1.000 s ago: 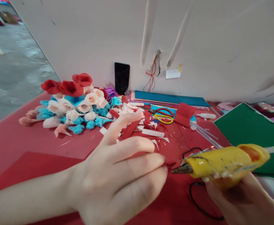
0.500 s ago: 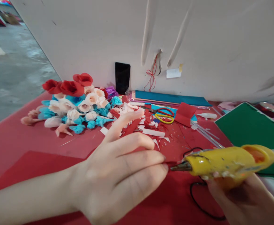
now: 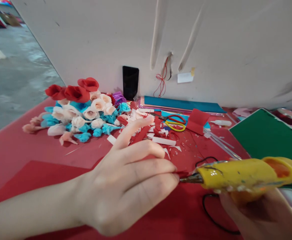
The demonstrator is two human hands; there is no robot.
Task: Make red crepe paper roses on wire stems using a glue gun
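Observation:
My right hand (image 3: 265,213) grips the handle of a yellow hot glue gun (image 3: 238,173), whose body lies level and points left. Its dark metal nozzle (image 3: 192,179) ends right at the fingertips of my left hand (image 3: 131,183). The left thumb is hidden behind the fingers, which are curled together with the index finger raised. A small dark red sliver of paper (image 3: 183,174) shows just past those fingertips; most of it is hidden. Under my left wrist lies a flat sheet of red paper (image 3: 48,175).
Paper flowers (image 3: 86,113) in red, white and blue are heaped at the back left. Scissors (image 3: 175,123) lie among paper scraps (image 3: 146,130). A phone (image 3: 130,83) leans on the wall. A green board (image 3: 273,136) stands at right; a black cord (image 3: 208,213) loops below the gun.
The glue gun has shifted slightly, its rear end moving right and its nozzle coming closer to the left fingertips. My left hand has barely moved.

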